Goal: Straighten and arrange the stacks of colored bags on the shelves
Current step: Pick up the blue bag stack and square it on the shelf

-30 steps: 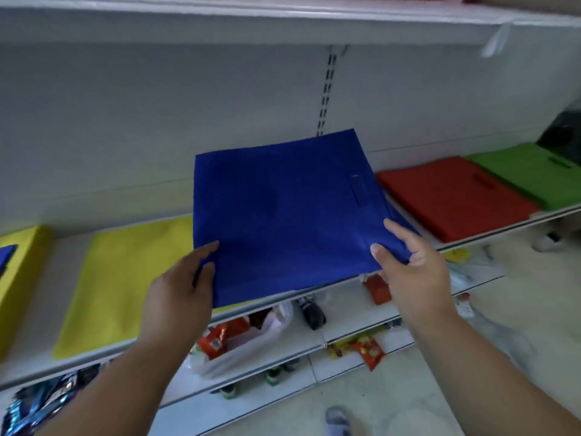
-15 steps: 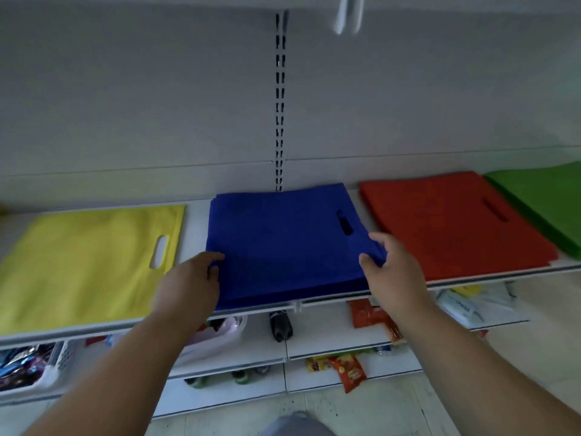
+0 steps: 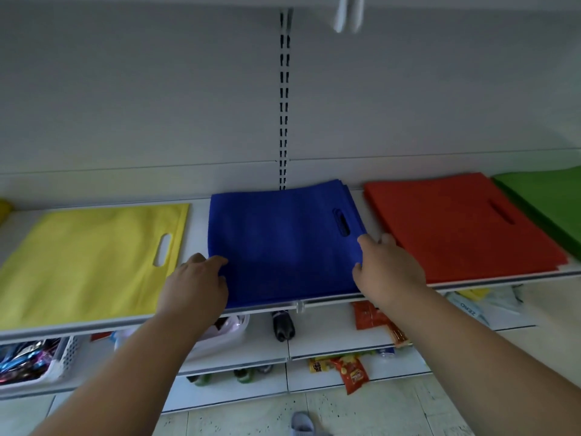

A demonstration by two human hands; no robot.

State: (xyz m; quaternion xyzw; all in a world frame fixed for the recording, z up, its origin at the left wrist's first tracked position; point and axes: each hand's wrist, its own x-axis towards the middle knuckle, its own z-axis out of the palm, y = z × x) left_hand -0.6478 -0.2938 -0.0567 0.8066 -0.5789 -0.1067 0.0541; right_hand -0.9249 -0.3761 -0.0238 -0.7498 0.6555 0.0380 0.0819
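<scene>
A stack of blue bags [image 3: 283,240] lies flat on the white shelf [image 3: 94,325], between a yellow stack [image 3: 85,259] on its left and a red stack [image 3: 456,228] on its right. A green stack [image 3: 553,202] sits at the far right. My left hand [image 3: 195,284] grips the blue stack's front left edge, thumb on top. My right hand [image 3: 390,269] grips its front right edge just below the handle cut-out, thumb on top. The fingers under the stack are hidden.
A slotted upright [image 3: 284,105] runs up the back wall behind the blue stack. Lower shelves hold a white basket [image 3: 63,357] of wrapped items, a dark bottle [image 3: 282,325] and red snack packets [image 3: 352,372]. Tiled floor and a sandal [image 3: 303,424] lie below.
The blue stack went from held up in the air to lying flat on the shelf between the yellow and red stacks. Both hands stayed on its front edges.
</scene>
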